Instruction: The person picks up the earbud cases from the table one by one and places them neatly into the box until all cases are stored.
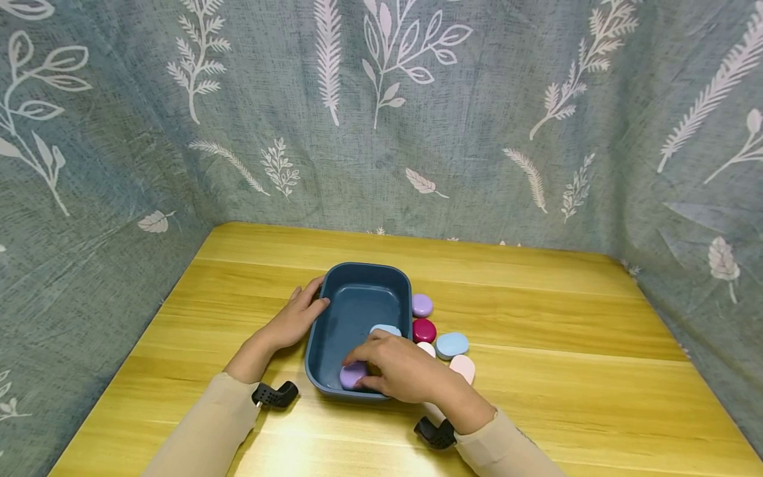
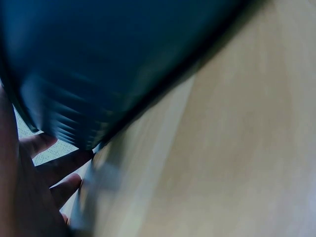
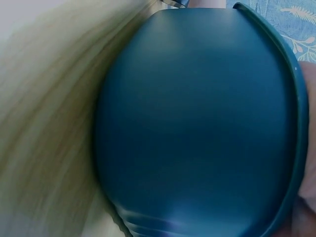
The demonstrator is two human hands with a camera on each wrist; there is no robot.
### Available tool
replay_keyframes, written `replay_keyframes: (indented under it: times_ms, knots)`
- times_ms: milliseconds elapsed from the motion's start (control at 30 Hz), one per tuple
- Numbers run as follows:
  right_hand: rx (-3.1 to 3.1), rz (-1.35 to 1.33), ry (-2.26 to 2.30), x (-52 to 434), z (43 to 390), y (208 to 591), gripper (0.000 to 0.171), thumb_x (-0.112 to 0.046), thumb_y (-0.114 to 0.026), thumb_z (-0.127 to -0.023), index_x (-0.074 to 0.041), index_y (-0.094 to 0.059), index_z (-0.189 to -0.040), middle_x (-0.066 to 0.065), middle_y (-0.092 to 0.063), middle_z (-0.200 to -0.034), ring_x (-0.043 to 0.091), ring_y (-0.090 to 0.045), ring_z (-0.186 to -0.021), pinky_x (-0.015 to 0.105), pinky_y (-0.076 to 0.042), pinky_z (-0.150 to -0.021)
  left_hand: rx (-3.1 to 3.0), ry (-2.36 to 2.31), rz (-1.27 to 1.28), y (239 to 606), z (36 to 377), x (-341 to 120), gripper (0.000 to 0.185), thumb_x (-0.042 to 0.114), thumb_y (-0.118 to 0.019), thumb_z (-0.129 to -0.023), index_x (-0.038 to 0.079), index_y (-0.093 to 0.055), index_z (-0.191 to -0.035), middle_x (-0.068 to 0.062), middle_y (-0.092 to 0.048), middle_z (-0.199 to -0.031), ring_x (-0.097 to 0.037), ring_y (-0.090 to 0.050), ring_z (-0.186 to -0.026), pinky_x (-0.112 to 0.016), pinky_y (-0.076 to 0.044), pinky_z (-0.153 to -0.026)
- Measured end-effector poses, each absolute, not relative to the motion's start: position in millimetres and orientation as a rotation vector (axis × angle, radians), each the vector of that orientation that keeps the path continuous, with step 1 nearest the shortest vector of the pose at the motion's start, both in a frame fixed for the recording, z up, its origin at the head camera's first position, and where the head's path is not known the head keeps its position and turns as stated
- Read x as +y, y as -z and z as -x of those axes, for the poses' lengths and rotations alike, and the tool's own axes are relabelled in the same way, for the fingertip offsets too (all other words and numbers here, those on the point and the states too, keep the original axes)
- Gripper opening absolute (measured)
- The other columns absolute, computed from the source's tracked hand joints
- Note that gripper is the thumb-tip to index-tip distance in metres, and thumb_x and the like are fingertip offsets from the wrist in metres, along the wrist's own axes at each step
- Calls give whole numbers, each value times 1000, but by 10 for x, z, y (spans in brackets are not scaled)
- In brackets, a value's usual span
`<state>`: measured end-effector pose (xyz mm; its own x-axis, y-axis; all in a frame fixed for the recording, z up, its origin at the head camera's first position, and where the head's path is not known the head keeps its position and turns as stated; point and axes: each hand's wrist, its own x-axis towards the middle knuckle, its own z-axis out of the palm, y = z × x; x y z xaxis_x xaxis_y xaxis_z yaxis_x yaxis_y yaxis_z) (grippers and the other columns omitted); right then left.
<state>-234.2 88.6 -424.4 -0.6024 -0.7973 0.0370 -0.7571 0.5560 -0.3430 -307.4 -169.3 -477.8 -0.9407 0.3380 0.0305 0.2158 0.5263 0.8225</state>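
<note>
A dark blue rectangular tray (image 1: pixel 359 275) sits on the wooden table (image 1: pixel 566 384). My left hand (image 1: pixel 301 315) rests against the tray's left wall, fingers straight along the rim. My right hand (image 1: pixel 396 371) reaches into the tray's near end and pinches a purple oval case (image 1: pixel 352 375) low over the tray floor. A light blue case (image 1: pixel 386 329) lies in the tray just beyond that hand. Both wrist views show mostly the tray's blue wall (image 2: pixel 98 64) (image 3: pixel 197 123), blurred.
Right of the tray lie several small oval cases: lilac (image 1: pixel 422 305), magenta (image 1: pixel 424 330), white (image 1: pixel 426 348), light blue (image 1: pixel 452 345) and pale pink (image 1: pixel 462 367). Leaf-patterned fabric walls (image 1: pixel 381 119) close in the table on three sides.
</note>
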Motion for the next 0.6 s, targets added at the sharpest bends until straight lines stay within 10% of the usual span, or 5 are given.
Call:
replay_keyframes:
  times_ms: [600]
  knots:
    - [2585, 1431, 459, 901, 2372, 4241, 21, -22, -74, -97, -19, -81, -117, -8, -73, -131, 10, -62, -112, 20, -51, -96, 2634, -1393, -497, 4764, 3077, -1692, 59, 32, -41, -110, 12, -27, -164, -17, -35, -167, -45, -7, -161, -63, 4, -129]
